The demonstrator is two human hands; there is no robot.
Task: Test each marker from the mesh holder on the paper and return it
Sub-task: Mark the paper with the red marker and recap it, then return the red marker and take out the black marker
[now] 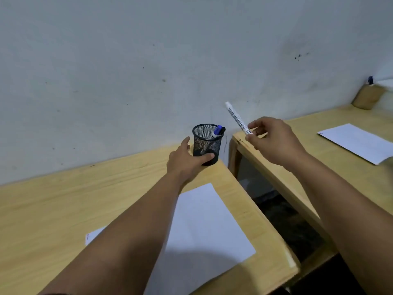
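Note:
A black mesh holder (207,140) stands near the far right corner of the wooden desk (63,205), close to the wall. Inside it leans a marker with a blue cap (218,131). My left hand (187,159) grips the holder's base, thumb on its front. My right hand (272,141) is raised to the right of the holder and pinches a white marker (237,118) by its lower end, the other end pointing up and left. A white sheet of paper (204,231) lies on the desk under my left forearm.
A gap with dark floor (282,218) separates this desk from a second wooden desk (344,167) on the right, which carries another white sheet (357,141) and a brown holder (366,96) at the wall. Red marks show on the paper's left corner (90,237).

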